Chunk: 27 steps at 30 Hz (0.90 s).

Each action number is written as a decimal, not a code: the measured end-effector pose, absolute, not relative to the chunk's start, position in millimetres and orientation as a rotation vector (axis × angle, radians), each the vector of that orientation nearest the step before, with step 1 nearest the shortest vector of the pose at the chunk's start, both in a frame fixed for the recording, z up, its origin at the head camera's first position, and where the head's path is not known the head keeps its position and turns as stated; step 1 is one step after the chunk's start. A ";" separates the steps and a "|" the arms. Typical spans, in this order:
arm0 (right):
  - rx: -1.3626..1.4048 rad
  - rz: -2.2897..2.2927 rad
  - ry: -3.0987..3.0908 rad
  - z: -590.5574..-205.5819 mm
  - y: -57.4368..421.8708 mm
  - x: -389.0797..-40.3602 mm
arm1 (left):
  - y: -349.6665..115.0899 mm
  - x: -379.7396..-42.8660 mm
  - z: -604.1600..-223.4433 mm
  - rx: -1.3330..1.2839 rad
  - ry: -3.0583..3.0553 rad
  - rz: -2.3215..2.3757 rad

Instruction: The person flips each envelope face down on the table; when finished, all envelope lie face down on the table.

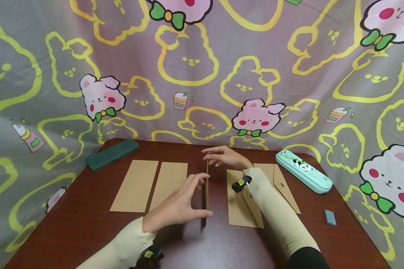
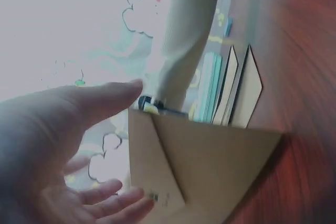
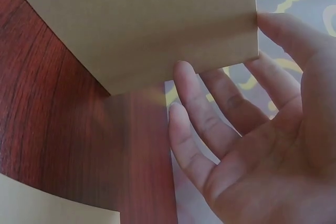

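Observation:
A brown paper envelope (image 2: 210,156) stands on edge on the table between my hands, seen nearly edge-on in the head view. Its flap side, with small dark print, faces my left hand (image 1: 175,207). That hand's thumb is spread away from its fingers, and the fingertips lie against or very near the flap. At the envelope's far end is my right hand (image 1: 227,157). In the right wrist view, its fingers are spread and loosely bent, with fingertips touching the edge and corner of the plain face.
Two plain-side envelopes (image 1: 134,186) (image 1: 170,179) lie left. Two flapped envelopes (image 1: 237,205) (image 1: 284,183) lie right, beneath my right forearm and beside it. A dark green case (image 1: 112,154) is back left. A mint panda pencil case (image 1: 303,171) and blue eraser (image 1: 330,217) sit right. Patterned curtain (image 1: 202,74) borders the table.

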State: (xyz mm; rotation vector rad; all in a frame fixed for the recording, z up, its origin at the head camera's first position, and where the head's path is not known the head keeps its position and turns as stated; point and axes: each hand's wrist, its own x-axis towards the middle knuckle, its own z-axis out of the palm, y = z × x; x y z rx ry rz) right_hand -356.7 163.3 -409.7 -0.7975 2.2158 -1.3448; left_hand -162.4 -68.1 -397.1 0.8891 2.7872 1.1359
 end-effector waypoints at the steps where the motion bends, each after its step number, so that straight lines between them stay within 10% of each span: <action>1: -0.799 -1.347 2.214 -409.7 164.1 -356.7 | -65.7 -161.5 -396.7 0.933 2.806 1.125; 27: -0.801 -0.943 2.446 -450.5 154.9 -364.2 | -56.4 -164.2 -408.2 1.199 2.922 0.797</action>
